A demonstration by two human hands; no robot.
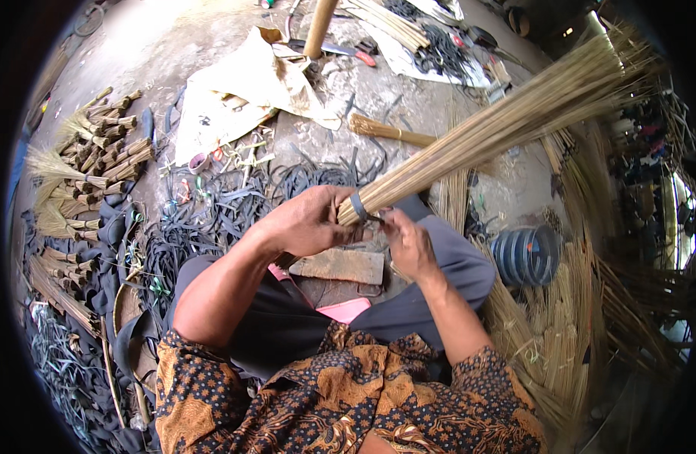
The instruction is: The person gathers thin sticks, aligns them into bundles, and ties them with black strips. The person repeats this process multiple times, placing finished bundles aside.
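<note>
My left hand (306,223) grips the base of a long bundle of tan broom sticks (514,113) that fans out toward the upper right. A dark rubber band (358,205) wraps the bundle just past my left fingers. My right hand (408,244) pinches the loose end of that band under the bundle's base. Both hands sit over my lap, above a flat wooden block (340,266) on my knees.
Several small tied stick bundles (98,163) lie at the left. Black rubber strips (212,219) cover the ground ahead. A crumpled pale sack (242,91) lies beyond. Loose sticks (567,333) pile at the right beside a dark coil (526,256). A wooden post (319,26) stands at top.
</note>
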